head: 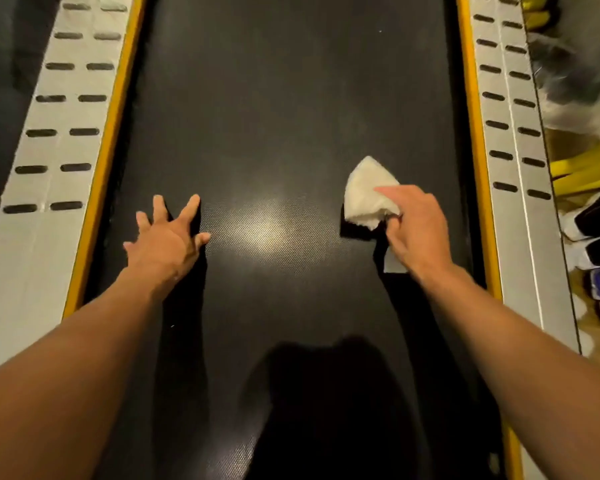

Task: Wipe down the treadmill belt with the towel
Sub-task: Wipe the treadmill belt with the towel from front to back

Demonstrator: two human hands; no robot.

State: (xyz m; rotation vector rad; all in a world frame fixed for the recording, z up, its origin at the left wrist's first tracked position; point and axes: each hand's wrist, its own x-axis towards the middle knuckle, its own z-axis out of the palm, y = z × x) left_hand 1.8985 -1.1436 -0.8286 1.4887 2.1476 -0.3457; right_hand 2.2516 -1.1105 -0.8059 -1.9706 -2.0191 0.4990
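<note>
Grips towel (368, 195) in right hand (416, 230) at belt's (274, 98) centre right; presses left hand (168, 239) flat, fingers spread wide, centre left.

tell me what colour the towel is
White, the towel seen in the head view.

right hand (416, 226) covers part of the towel (368, 195); belt (284, 98) runs off top and bottom edges

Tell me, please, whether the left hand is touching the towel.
Apart: the head view shows bare belt between the left hand and the towel, which the right hand holds.
</note>
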